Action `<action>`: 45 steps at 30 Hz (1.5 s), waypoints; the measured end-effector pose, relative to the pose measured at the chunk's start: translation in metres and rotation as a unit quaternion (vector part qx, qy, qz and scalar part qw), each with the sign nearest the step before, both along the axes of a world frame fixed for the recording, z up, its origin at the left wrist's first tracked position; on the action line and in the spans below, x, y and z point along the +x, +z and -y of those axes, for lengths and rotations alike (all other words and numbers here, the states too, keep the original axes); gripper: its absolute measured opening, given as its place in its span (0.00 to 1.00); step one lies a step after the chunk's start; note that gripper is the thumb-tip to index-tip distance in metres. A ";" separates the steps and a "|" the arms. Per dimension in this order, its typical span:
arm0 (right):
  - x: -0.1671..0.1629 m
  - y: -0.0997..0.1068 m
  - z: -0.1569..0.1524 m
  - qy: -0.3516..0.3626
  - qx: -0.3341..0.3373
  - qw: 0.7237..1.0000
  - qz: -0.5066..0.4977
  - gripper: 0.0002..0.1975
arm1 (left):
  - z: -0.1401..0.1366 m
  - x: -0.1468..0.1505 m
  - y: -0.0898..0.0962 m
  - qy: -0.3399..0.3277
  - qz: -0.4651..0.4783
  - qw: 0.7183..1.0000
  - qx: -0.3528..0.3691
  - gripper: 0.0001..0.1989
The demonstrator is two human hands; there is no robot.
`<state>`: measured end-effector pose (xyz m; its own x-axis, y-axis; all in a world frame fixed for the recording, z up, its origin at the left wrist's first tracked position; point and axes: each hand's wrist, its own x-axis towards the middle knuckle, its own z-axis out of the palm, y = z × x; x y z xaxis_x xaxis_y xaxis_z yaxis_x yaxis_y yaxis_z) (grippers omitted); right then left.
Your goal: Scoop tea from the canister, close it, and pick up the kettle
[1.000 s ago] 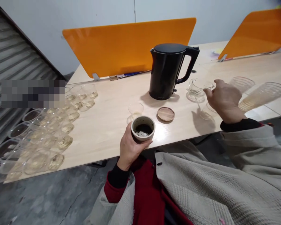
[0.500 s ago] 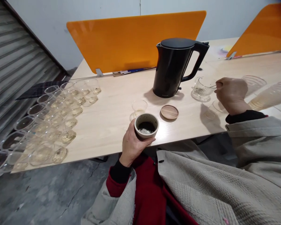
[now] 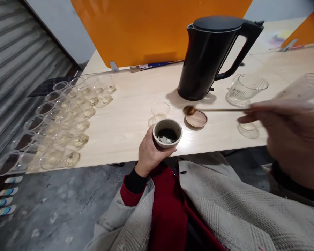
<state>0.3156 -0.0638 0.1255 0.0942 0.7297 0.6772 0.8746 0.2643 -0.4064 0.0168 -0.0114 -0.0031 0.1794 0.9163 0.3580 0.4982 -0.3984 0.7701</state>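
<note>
Dozens of small glasses point(image 3: 68, 118) fill the table's left | left hand point(image 3: 149, 153) wraps the ceramic cup point(image 3: 167, 133) at the near edge | right hand point(image 3: 290, 136), lately at the glass pitcher point(image 3: 247, 89), now pinches a long spoon point(image 3: 214, 110), bowl over the wooden coaster point(image 3: 196, 119), nearing the cup.

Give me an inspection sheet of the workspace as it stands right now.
Surface: light wooden table, edge near the person.
Job's things: ceramic cup with dark contents; long spoon, its bowl above the wooden coaster.
Clutter: black kettle; ribbed glass pitcher; small glass; rows of glass cups at the left.
Hands: left hand grips the cup; right hand, blurred, holds the spoon.
Cables: nothing seen.
Surroundings: orange divider, roller shutter, concrete floor.
</note>
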 end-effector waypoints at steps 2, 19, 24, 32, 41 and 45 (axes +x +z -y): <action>-0.019 -0.001 -0.007 0.117 0.001 0.993 0.013 0.05 | 0.000 0.000 0.000 -0.001 -0.003 1.000 -0.001 0.52; -0.053 -0.039 -0.047 0.331 -0.063 0.939 0.066 0.16 | 0.005 -0.002 0.007 -0.006 -0.015 0.999 -0.033 0.53; -0.060 -0.034 -0.048 0.339 -0.097 0.935 0.041 0.13 | 0.005 -0.002 0.001 -0.003 -0.018 1.000 -0.008 0.54; -0.051 -0.007 -0.047 0.231 -0.242 0.907 -0.255 0.04 | 0.003 -0.002 -0.002 -0.012 -0.014 1.000 0.014 0.54; -0.045 -0.015 -0.053 0.195 -0.208 0.902 -0.323 0.03 | 0.002 -0.003 -0.004 -0.012 -0.020 0.999 0.039 0.54; -0.048 -0.011 -0.054 0.265 -0.167 0.934 -0.172 0.05 | 0.002 -0.003 -0.004 -0.011 -0.022 0.999 0.034 0.54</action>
